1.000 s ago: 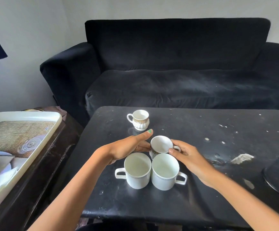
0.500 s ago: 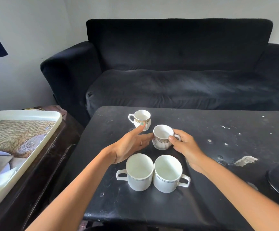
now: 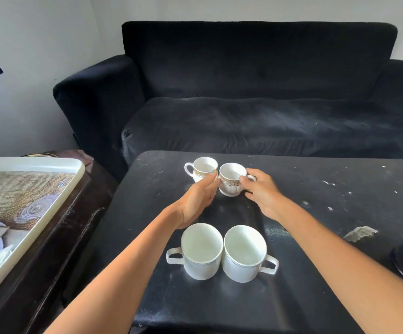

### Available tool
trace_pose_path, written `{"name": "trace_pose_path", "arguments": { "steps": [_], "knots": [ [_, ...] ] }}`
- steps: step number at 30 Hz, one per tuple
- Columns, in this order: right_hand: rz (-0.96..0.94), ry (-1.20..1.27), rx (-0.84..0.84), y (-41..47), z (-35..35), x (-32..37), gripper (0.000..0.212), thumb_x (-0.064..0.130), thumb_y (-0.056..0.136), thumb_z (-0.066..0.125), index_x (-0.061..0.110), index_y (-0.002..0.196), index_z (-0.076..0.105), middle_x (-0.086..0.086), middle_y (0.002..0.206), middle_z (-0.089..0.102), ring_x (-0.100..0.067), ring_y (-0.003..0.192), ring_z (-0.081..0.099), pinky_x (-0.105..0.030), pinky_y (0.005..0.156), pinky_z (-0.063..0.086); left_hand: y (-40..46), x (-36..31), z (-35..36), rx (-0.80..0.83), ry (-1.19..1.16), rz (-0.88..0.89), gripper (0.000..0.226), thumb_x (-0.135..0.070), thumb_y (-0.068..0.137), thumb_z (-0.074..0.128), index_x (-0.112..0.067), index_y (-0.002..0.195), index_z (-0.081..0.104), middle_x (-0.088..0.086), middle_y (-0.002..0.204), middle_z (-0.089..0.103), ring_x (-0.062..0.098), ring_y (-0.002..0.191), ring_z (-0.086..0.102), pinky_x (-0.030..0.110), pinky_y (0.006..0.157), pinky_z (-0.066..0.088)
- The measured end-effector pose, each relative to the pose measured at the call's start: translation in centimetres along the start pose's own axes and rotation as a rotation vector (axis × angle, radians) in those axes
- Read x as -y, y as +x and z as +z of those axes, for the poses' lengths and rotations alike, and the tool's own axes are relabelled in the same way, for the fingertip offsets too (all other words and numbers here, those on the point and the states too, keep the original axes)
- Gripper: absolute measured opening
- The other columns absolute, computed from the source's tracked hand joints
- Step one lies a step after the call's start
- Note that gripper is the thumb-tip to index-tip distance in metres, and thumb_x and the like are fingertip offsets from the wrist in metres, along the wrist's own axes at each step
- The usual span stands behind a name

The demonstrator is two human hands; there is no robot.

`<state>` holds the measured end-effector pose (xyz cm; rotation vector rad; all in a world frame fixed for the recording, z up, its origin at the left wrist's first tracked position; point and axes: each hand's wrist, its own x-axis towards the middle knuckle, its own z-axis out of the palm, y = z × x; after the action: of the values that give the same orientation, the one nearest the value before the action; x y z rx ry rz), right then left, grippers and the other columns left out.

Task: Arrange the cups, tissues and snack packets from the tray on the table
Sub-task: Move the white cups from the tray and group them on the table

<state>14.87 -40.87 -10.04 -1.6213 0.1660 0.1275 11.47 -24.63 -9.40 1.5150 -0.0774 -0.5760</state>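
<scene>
Light: soft daylight is being cast evenly, source unseen | Shadows: faint ones are being thrown under the mugs [image 3: 223,251] | Glare: a dull sheen is being picked up on the black table [image 3: 316,203] | Dark sofa [image 3: 255,92] is being rendered nearly detailless | Edges: straight lines are being bowed by the wide lens | Focus: the centre is being kept sharp, corners slightly softened

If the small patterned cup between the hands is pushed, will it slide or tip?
The patterned cup narrows to a small foot, so a high push may tip it. It looks like glazed ceramic: probably stiff, slippery and breakable. The table looks smooth, so a low push likely slides it.
</scene>
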Motion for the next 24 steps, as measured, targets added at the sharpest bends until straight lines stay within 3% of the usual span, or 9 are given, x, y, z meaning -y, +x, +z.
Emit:
{"name": "trace_pose_path", "arguments": {
  "steps": [3,6,8,10,13,17,19,21,24],
  "knots": [
    [0.001,-0.003,-0.002,0.2,0.0,0.1,0.025,0.006,0.094,0.051,0.012,0.118,0.055,-0.006,0.111,0.056,-0.030,0.121,0.051,-0.043,0.103,0.038,-0.1,0.2,-0.5,-0.059,-0.046,0.009,0.052,-0.050,0.101,0.020,-0.025,0.138,0.046,-0.021,0.142,0.044,0.008,0.138,0.033,0.025,0.114,0.018],
    [0.003,0.035,-0.007,0.3,0.0,-0.1,0.029,0.006,0.093,0.053,0.013,0.121,0.054,-0.008,0.117,0.056,-0.028,0.119,0.052,-0.043,0.102,0.040,-0.2,0.3,-1.0,-0.336,-0.066,0.005,0.037,-0.035,0.098,0.042,-0.016,0.123,0.062,-0.003,0.126,0.064,0.015,0.112,0.061,0.022,0.093,0.043],
    [0.007,0.091,-0.079,0.2,-0.2,-0.7,0.040,0.011,0.090,0.060,0.012,0.128,0.049,-0.009,0.120,0.055,-0.028,0.119,0.053,-0.038,0.095,0.044,-0.2,0.6,-1.1,-0.539,-0.031,0.037,0.022,-0.026,0.094,0.054,-0.017,0.108,0.067,-0.001,0.112,0.068,0.016,0.096,0.064,0.021,0.081,0.048],
    [0.017,0.184,-0.180,0.0,-0.3,-1.4,0.053,0.015,0.085,0.068,0.010,0.133,0.045,-0.012,0.120,0.055,-0.026,0.113,0.057,-0.032,0.090,0.047,0.0,1.1,-1.3,-0.643,-0.010,0.082,0.020,-0.019,0.094,0.055,-0.016,0.112,0.063,0.000,0.110,0.065,0.015,0.095,0.060,0.024,0.086,0.047],
    [-0.005,0.184,-0.295,-0.5,-0.3,-2.3,0.056,0.019,0.076,0.077,0.008,0.124,0.050,-0.011,0.111,0.061,-0.020,0.095,0.062,-0.027,0.080,0.050,0.1,1.7,-1.4,-0.632,0.020,0.112,0.029,-0.012,0.093,0.054,-0.015,0.122,0.055,-0.001,0.121,0.059,0.013,0.107,0.056,0.028,0.098,0.043],
    [-0.113,0.060,-0.315,-1.0,0.5,-3.2,0.046,0.016,0.069,0.082,0.008,0.107,0.058,-0.004,0.094,0.068,-0.010,0.078,0.063,-0.010,0.058,0.049,0.1,2.1,-1.5,-0.562,0.071,0.150,0.032,-0.010,0.092,0.054,-0.029,0.118,0.054,-0.008,0.122,0.059,0.001,0.096,0.056,0.018,0.077,0.041],
    [-0.143,0.019,-0.338,-1.0,1.0,-3.4,0.048,0.014,0.066,0.084,0.012,0.105,0.056,-0.002,0.095,0.068,-0.014,0.087,0.064,-0.015,0.068,0.050,0.2,2.2,-1.5,-0.516,0.131,0.129,0.044,-0.011,0.092,0.053,-0.026,0.133,0.050,-0.005,0.125,0.060,0.003,0.100,0.057,0.017,0.080,0.039],
    [-0.172,-0.051,-0.358,-0.8,1.5,-3.6,0.053,0.014,0.063,0.085,0.017,0.105,0.052,0.000,0.099,0.067,-0.016,0.093,0.063,-0.026,0.079,0.049,0.3,2.3,-1.2,-0.497,0.177,0.111,0.052,-0.012,0.092,0.054,-0.025,0.141,0.043,0.000,0.135,0.055,0.014,0.118,0.054,0.022,0.095,0.037],
    [-0.205,-0.124,-0.399,-0.1,1.9,-3.9,0.056,0.017,0.063,0.084,0.020,0.109,0.052,0.005,0.099,0.064,-0.017,0.094,0.061,-0.028,0.078,0.044,0.3,2.5,-0.9,-0.500,0.174,0.110,0.060,-0.010,0.092,0.055,-0.026,0.147,0.034,0.004,0.142,0.048,0.021,0.130,0.047,0.030,0.107,0.035]
  ]
}}
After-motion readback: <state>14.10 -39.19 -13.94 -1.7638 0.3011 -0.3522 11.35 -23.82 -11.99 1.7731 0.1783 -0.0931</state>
